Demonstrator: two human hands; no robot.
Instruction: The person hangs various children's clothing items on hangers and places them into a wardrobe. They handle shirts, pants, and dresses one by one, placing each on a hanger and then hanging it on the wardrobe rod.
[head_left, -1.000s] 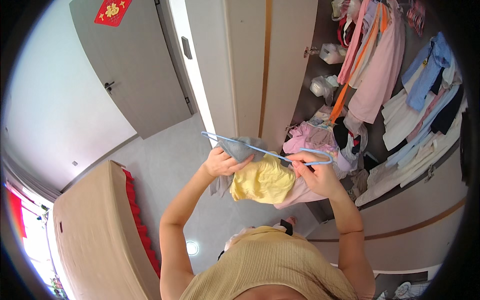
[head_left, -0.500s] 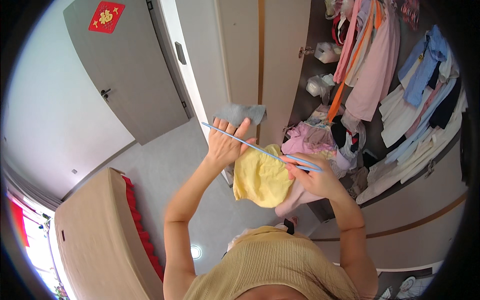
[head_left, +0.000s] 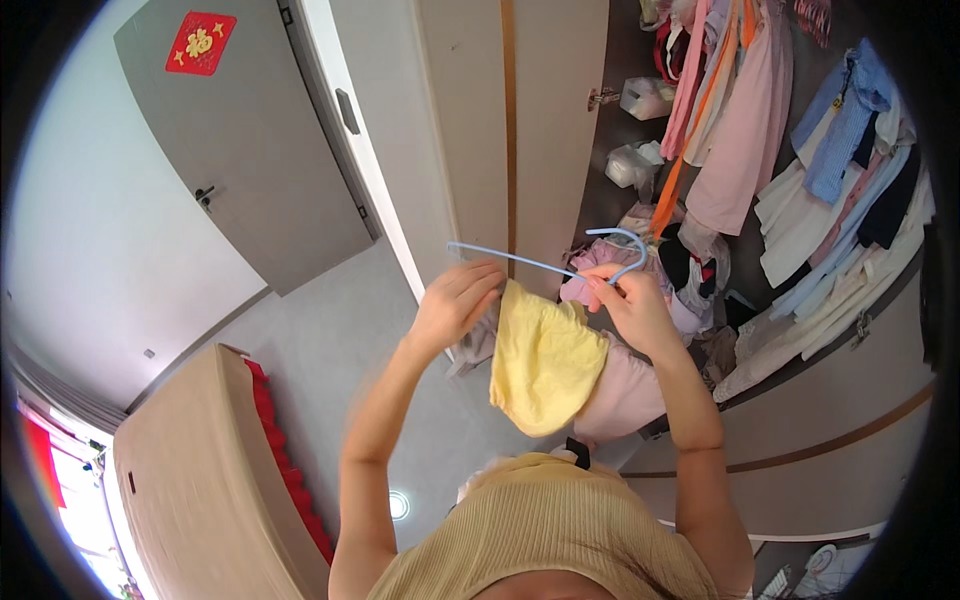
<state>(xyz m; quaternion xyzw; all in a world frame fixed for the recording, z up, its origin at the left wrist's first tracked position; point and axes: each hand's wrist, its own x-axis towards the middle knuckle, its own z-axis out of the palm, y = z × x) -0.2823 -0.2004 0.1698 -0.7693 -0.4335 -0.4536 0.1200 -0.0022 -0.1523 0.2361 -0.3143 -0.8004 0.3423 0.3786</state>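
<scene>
My right hand (head_left: 640,312) pinches a light blue clothes hanger (head_left: 520,259) near the base of its hook, which curves up to the right. The hanger's thin arm slants to the upper left, above my left hand (head_left: 455,306). My left fingers are bent and pressed together at a grey cloth (head_left: 474,348) that dangles beneath them; their tips are partly hidden. Between my hands hangs a yellow cloth garment (head_left: 548,372), its upper left corner beside my left thumb. A pale pink cloth (head_left: 622,390) hangs to its right, under my right wrist. The hanger's lower part is hidden behind the cloth.
At the right, an open wardrobe (head_left: 600,150) holds hanging clothes (head_left: 850,170) and a heap of folded garments (head_left: 690,275). A closed grey door (head_left: 250,150) stands at the far left. A beige covered bed (head_left: 200,460) with a red frill lies at the lower left.
The grey cloth has dropped from above my left fingers to below them. My left hand has curled and lowered slightly. My right hand has risen, and the hanger's hook has turned upward.
</scene>
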